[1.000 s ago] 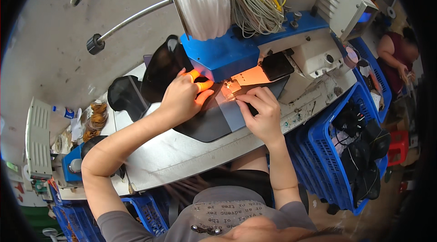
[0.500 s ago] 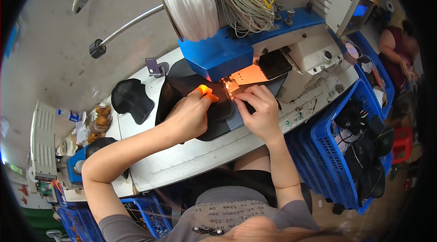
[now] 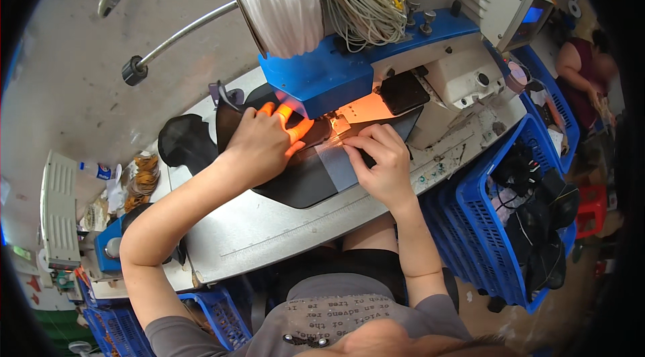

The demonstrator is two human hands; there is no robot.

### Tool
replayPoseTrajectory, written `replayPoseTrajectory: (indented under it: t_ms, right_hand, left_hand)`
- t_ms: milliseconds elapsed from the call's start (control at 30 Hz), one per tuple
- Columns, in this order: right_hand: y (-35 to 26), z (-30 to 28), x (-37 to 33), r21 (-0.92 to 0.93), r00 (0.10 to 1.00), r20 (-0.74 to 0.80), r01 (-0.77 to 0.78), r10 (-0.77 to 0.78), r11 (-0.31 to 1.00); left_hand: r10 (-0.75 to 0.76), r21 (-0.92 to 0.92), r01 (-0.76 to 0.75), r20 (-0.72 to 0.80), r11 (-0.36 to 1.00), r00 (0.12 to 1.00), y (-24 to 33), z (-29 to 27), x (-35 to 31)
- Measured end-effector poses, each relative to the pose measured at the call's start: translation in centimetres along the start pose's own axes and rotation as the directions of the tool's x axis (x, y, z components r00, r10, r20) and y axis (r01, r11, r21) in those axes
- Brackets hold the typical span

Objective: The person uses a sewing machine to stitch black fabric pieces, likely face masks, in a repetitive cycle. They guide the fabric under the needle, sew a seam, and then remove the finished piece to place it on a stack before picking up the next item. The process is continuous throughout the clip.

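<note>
Under the blue head of a sewing machine, a warm lamp lights the metal presser foot. A black sheet-like work piece with a grey patch lies on the machine bed, its near part spread flat. My left hand lies over its raised left part, fingers spread and lit orange, just left of the presser foot. Close in front of the foot, my right hand pinches the piece's edge between thumb and forefinger. Its other fingers are curled, and the exact pinch point is partly hidden.
Left of the work lies another black cut piece. A white spool and a coiled cord bundle sit above the machine. A black phone rests behind my right hand. Blue crates stand at right; a person is beyond.
My left hand has moved left and back, and its fingers have gone from bunched to spread. The work piece's left part has lifted and shifted left. My right hand has barely moved.
</note>
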State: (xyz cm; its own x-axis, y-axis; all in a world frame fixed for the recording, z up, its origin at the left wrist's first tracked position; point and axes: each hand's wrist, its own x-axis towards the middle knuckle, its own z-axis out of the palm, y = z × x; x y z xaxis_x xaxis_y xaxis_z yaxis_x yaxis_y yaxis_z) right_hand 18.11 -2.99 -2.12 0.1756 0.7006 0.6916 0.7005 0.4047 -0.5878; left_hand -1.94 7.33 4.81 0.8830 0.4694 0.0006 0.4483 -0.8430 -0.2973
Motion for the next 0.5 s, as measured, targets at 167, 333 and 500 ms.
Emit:
replayPoseTrajectory:
  t_ms: [167, 333, 500]
  right_hand:
    - [0.0, 0.0, 0.1, 0.000, 1.000, 0.006, 0.007, -0.007, 1.000]
    - [0.0, 0.0, 0.0, -0.007, 1.000, 0.003, 0.012, -0.012, 1.000]
    - [-0.1, 0.2, 0.1, -0.012, 1.000, -0.003, 0.016, -0.016, 1.000]
  left_hand:
    - [-0.117, -0.002, 0.117, 0.076, 0.993, 0.990, 0.0, 0.0, 0.1]
    - [-0.268, 0.089, 0.275, -0.084, 0.957, 0.960, 3.0, 0.6, -0.4]
    - [-0.490, 0.153, 0.490, -0.041, 0.858, 0.871, 6.3, 0.8, 0.4]
